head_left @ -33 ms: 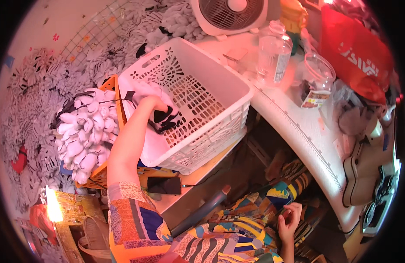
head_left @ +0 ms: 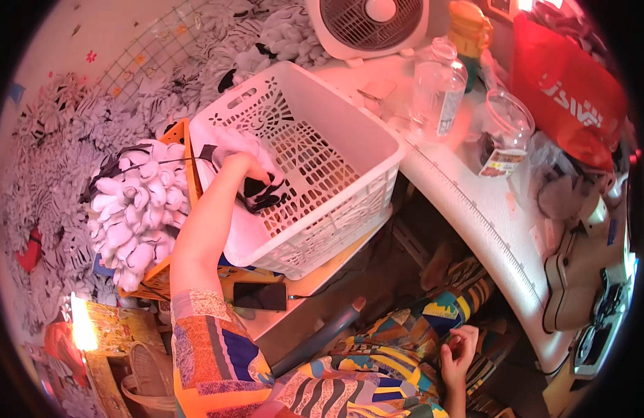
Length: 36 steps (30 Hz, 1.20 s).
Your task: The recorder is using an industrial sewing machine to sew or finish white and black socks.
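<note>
Black-and-white cloth, a glove (head_left: 266, 195) by the look of it, lies inside the white crate (head_left: 329, 233), toward eight o'clock from the crate's middle. Over it sits the left hand (head_left: 247, 167), reaching in across the crate's near-left side. Its fingers are mostly hidden by the hand itself and the dark cloth — I cannot tell whether they are clamped on the glove or merely resting against it. Paler cloth (head_left: 231, 141) bunches just beside the hand, toward eleven.

The step in hand seems to be handling that glove within the crate; whether it is being laid down or picked up does not show. A next move would call for a sure pinch on the cloth, or a clean release, and a wrist kept clear of the rim.

Outside the crate, between eight and nine o'clock, sits a big bundle of white gloves (head_left: 137, 209); a heap of cloth (head_left: 54, 167) spreads beyond it from nine to eleven. A fan (head_left: 371, 31) stands at one, a clear bottle (head_left: 433, 94) at two on the table (head_left: 499, 209), and a phone (head_left: 259, 296) lies near seven. Between four and five, the right hand (head_left: 461, 348) is empty, its fingers loosely curled.
</note>
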Tool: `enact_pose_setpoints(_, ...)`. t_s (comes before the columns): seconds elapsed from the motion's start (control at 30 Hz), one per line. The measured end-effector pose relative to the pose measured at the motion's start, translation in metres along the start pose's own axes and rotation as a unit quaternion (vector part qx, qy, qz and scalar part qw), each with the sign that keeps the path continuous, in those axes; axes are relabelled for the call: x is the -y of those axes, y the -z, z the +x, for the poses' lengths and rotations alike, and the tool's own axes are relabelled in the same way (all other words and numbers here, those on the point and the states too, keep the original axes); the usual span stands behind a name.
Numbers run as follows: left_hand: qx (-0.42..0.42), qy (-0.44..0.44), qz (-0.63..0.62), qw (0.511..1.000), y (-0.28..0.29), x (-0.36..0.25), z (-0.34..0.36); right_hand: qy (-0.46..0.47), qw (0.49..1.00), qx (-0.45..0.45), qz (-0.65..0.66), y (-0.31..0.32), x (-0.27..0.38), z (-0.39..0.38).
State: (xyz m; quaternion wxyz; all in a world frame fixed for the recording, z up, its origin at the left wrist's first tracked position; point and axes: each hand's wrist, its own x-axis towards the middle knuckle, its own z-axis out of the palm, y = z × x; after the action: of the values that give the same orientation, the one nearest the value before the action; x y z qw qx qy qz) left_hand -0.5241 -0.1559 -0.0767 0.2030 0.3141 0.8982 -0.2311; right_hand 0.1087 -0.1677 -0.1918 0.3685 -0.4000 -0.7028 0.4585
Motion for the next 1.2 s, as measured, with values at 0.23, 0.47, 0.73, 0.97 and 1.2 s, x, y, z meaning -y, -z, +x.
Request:
enact_pose_setpoints(0.23, -0.074, -0.025, 0.146, 0.986, -0.019, -0.007, 0.023, -0.027, 1.0, 0.006, -0.009, 0.0, -0.005, 0.007)
enact_pose_setpoints(0.47, 0.033, -0.131, 0.178, 0.975, -0.041, -0.008, 0.043, -0.004, 0.999, 0.012, -0.046, 0.0, -0.006, 0.013)
enact_pose_setpoints(0.73, -0.121, -0.03, 0.043, 0.991, -0.084, -0.019, 0.036, 0.003, 0.998, 0.018, -0.06, 0.005, -0.012, 0.015)
enact_pose_setpoints(0.97, -0.247, -0.143, 0.041, 0.958, -0.101, -0.018, 0.053, -0.039, 0.998, 0.01, -0.054, 0.006, -0.018, 0.009)
enact_pose_setpoints(1.2, -0.437, -0.18, -0.054, 0.88, -0.025, -0.08, 0.068, -0.037, 0.996, 0.045, -0.073, 0.005, -0.022, 0.013)
